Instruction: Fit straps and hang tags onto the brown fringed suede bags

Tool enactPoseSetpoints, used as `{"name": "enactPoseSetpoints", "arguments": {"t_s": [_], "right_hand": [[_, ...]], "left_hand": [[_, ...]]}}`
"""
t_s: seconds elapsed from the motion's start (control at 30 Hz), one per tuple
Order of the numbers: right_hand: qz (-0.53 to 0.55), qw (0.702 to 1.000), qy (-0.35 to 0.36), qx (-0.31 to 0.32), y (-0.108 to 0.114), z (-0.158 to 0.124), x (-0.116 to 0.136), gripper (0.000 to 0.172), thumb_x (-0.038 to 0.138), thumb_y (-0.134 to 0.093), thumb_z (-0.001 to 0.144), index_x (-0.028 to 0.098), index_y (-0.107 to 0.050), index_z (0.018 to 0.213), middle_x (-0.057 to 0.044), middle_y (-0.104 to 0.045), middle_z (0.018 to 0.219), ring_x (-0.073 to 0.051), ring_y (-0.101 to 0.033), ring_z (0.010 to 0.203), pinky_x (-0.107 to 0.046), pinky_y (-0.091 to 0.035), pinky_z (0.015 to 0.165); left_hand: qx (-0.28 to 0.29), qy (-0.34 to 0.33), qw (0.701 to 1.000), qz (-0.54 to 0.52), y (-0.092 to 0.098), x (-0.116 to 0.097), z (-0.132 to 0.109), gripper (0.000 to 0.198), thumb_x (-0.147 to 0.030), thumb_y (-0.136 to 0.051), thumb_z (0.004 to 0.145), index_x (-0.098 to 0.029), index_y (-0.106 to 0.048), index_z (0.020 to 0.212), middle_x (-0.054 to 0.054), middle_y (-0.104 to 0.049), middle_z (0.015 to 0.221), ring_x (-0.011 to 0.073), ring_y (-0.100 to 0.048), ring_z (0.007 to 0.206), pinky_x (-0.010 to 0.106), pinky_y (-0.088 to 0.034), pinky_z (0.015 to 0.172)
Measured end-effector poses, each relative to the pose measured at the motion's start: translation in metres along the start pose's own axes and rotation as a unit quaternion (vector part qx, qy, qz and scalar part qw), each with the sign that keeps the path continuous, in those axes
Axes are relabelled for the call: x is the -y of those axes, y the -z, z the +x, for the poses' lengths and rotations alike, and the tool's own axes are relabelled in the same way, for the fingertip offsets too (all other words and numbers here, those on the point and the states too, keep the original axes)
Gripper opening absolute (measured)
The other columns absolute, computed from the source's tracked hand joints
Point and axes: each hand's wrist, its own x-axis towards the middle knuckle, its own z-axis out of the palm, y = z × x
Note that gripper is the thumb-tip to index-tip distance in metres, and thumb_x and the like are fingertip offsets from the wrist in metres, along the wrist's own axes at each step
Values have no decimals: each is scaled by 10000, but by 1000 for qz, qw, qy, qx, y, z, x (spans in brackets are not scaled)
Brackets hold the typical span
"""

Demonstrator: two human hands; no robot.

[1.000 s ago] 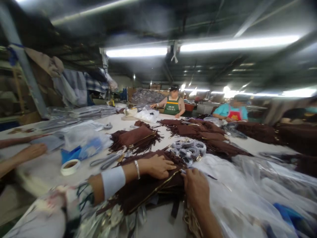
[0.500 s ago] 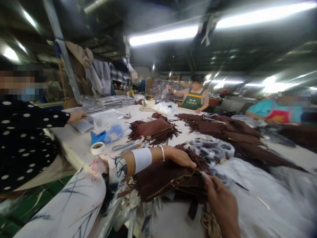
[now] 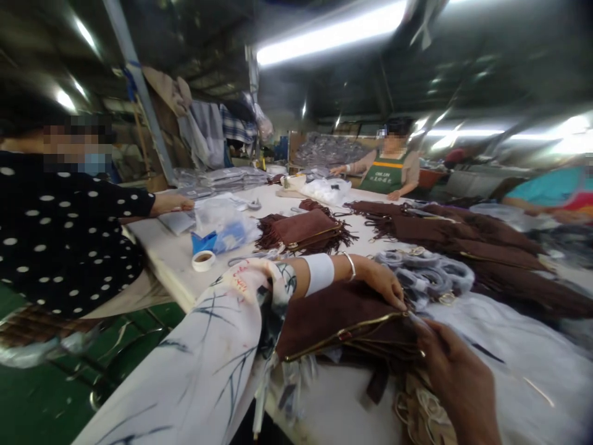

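My left hand [image 3: 383, 283] lies palm down on a brown suede fringed bag [image 3: 333, 315] with a gold zipper, fingers stretched toward the bag's far end. My right hand [image 3: 451, 364] is closed in a pinch at that same end, near the zipper's tip; what it pinches is too small to name. The bag tops a stack of like bags at the table's near edge. A bundle of grey wrapped straps [image 3: 428, 275] sits just beyond my left hand.
A white table [image 3: 162, 250] carries more brown fringed bags [image 3: 308, 230], a tape roll [image 3: 203, 260], clear plastic bags [image 3: 491, 346] and a blue packet [image 3: 217, 238]. A person in a dotted black top [image 3: 60, 241] stands at left. Two more people work at the far side.
The camera has swung left, bringing the person in the dotted top into view. My left hand slid along the bag toward its far end; my right hand stays pinched there.
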Motion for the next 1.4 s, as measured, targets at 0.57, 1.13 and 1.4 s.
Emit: {"name": "enactPoseSetpoints", "arguments": {"t_s": [0.57, 1.13, 1.4], "right_hand": [[120, 988, 94, -23, 3, -3, -3, 331, 470, -431, 948, 250, -661, 1039, -18, -718, 968, -194, -655, 858, -265, -482, 763], [40, 993, 107, 2, 10, -14, 10, 327, 318, -386, 962, 249, -622, 1178, -34, -765, 924, -206, -729, 792, -264, -539, 644], [-76, 987, 118, -74, -10, -29, 28, 348, 385, -313, 1007, 203, -604, 1066, -61, -743, 790, -228, -705, 566, -264, -447, 447]], "left_hand": [[51, 65, 989, -120, 5, -11, -1, 185, -298, -703, 751, -155, -689, 635, 2, -644, 629, 158, -548, 630, 281, -457, 649], [-48, 74, 986, -139, -16, -22, -19, 277, -425, -756, 646, -167, -696, 730, -11, -638, 695, 144, -561, 652, 248, -459, 612], [-205, 91, 974, 10, -36, -39, -12, 119, -269, -681, 658, -177, -652, 590, -49, -505, 523, 127, -479, 575, 233, -350, 536]]}}
